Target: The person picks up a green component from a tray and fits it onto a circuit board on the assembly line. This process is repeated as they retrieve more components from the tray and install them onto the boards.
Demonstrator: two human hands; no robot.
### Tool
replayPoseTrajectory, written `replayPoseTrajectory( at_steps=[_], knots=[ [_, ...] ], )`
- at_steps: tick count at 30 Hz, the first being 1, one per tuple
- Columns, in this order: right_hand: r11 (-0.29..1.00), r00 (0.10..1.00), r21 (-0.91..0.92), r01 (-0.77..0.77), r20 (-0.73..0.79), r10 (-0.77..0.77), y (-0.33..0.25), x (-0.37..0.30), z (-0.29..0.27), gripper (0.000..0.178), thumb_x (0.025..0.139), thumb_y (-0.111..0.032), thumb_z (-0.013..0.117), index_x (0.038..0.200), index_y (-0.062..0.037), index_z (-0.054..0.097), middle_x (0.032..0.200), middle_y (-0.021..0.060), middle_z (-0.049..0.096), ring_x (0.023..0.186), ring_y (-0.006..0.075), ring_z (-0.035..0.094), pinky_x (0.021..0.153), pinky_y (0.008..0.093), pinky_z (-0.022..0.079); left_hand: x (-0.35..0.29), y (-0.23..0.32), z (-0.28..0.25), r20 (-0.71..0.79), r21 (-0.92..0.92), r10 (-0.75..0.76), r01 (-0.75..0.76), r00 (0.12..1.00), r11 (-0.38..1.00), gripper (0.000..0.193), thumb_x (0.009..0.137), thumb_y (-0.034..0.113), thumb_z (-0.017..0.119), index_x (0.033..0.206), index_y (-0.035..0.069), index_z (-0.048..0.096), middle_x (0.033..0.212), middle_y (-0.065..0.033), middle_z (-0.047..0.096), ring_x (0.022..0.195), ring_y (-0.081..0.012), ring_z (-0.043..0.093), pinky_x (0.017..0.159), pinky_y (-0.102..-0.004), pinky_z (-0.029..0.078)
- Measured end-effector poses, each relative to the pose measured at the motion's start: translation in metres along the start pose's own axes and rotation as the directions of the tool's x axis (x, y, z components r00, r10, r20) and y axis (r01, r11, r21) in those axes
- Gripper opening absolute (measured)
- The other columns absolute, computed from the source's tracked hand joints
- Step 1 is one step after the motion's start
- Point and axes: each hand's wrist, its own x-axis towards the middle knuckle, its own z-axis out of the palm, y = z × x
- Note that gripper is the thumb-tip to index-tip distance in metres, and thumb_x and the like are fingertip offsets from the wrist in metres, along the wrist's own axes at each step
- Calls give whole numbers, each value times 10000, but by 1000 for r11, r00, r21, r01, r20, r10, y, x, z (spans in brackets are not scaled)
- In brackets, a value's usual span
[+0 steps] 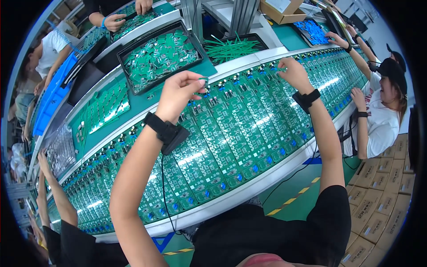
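My left hand (176, 94) is closed in a pinch above the far edge of the long row of green circuit boards (231, 129). Between its thumb and fingertips is a small green circuit board (204, 84). Further right, my right hand (295, 74) hovers over the same far edge, thumb and fingers drawn together. Something tiny may be at its fingertips, but I cannot make it out. Blue and black components stand along the far ends of the boards, and blue parts (239, 177) line the near ends. A black device is strapped to each of my wrists.
Beyond the row are a black tray of small green boards (161, 58), a tray of green strips (233, 48) and a tray of blue parts (311, 32). Metal posts (192, 18) rise behind. Co-workers' hands reach in at both sides. Cardboard boxes (378, 196) are stacked at right.
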Motion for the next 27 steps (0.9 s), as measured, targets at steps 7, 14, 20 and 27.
replayPoseTrajectory(
  at_steps=[7, 14, 20, 27],
  knots=[
    [767, 989, 630, 121, -12, -146, -130, -37, -23, 277, 782, -197, 650, 1002, -56, 559, 828, 28, 575, 627, 79, 535, 554, 232, 437, -2, -10, 24, 59, 27, 56, -57, 997, 998, 97, 806, 61, 594, 885, 13, 563, 806, -41, 606, 712, -107, 601, 589, -227, 483],
    [456, 942, 855, -249, 323, -90, -148, -64, -8, 222, 835, -183, 598, 983, -30, 533, 839, 25, 577, 707, 66, 551, 591, 209, 437, -7, -5, 59, 122, 539, 343, -352, 931, 765, 92, 785, 48, 619, 845, 21, 554, 795, -46, 605, 678, -118, 600, 565, -237, 485],
    [239, 967, 941, -239, 253, -29, -143, -74, 2, 156, 843, -135, 584, 952, -36, 533, 852, 8, 577, 752, 64, 556, 616, 195, 436, -7, -10, 69, 15, -170, 45, -42, 999, 985, 110, 769, 66, 648, 804, 16, 556, 763, -44, 614, 661, -123, 601, 550, -236, 472],
    [486, 999, 874, 21, -35, 22, -142, -87, -1, 114, 793, -47, 614, 893, -29, 564, 898, 34, 601, 778, 101, 583, 621, 232, 467, -14, -5, 74, 139, -23, -152, 157, 979, 987, 122, 829, 140, 593, 843, 19, 580, 812, -60, 625, 701, -126, 606, 589, -221, 468]
  ],
)
